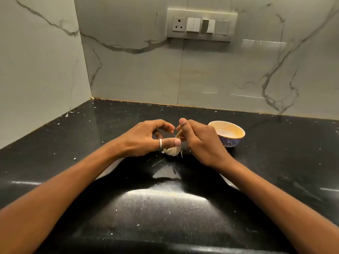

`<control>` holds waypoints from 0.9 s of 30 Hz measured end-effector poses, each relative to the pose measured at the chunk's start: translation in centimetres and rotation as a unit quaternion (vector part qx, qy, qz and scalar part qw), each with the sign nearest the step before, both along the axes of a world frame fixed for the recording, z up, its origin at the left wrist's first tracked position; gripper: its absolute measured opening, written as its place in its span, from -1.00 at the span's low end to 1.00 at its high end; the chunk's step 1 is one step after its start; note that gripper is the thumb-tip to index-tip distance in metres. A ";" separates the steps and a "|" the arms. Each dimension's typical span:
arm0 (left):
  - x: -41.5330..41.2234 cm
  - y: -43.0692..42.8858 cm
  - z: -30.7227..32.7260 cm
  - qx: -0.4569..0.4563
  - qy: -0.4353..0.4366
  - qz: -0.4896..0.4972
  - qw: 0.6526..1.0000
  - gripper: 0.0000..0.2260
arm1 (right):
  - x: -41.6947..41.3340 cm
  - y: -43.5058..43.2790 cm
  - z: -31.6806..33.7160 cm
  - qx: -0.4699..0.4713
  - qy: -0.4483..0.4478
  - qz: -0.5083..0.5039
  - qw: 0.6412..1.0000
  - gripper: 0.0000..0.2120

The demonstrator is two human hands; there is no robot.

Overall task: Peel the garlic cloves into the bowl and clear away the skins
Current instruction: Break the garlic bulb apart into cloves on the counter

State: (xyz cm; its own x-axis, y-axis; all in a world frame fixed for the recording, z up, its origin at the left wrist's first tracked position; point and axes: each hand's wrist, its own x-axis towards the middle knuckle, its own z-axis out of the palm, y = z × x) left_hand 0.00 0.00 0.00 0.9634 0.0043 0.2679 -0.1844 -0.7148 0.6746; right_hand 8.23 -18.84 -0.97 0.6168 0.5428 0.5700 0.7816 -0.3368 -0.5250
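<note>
A white garlic bulb [172, 150] lies on the black counter [165, 208] in the middle of the view. My left hand [145, 138] is over it, thumb with a ring pressing on top of the bulb, fingers curled above. My right hand [200, 142] pinches a garlic clove [179, 133] with loose papery skin between thumb and fingers, just above the bulb. A small bowl [236, 132], orange inside and blue-patterned outside, stands right of my right hand, partly hidden by it. I see nothing in the visible part of the bowl.
Small white skin flecks [74, 158] are scattered over the counter. Marble-look walls [128, 74] close the back and left sides, forming a corner at the far left. A switch and socket panel [200, 24] is mounted on the back wall.
</note>
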 end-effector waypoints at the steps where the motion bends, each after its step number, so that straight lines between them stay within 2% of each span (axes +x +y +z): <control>1: -0.1 0.1 0.0 0.005 0.013 -0.005 1.000 -0.38 | 0.0 0.0 -0.1 0.004 0.013 0.005 1.000 -0.46; 7: 0.1 0.5 -0.3 0.025 0.034 -0.018 0.999 -0.35 | 0.5 -0.4 0.3 -0.003 0.048 0.018 0.999 -0.70; 13: 0.2 0.4 -0.7 0.015 0.003 -0.031 0.999 -0.46 | 0.8 -0.6 0.5 0.026 0.047 0.027 0.998 -0.75; 17: 0.5 0.3 -1.1 0.022 0.000 -0.038 0.999 -0.59 | 0.2 -0.4 0.5 0.030 0.034 0.030 0.999 -0.67; 20: 0.7 0.3 -1.1 0.017 0.000 -0.028 0.999 -0.57 | 0.0 -0.4 0.6 0.019 0.027 0.025 0.999 -0.63; 24: 0.9 0.4 -1.2 0.008 0.003 -0.018 1.000 -0.58 | 0.0 -0.4 0.8 0.034 0.043 -0.006 0.998 -0.44; 27: 1.0 0.3 -1.2 0.004 -0.007 0.004 1.000 -0.67 | 0.3 -0.4 0.9 0.056 0.070 -0.019 0.996 -0.46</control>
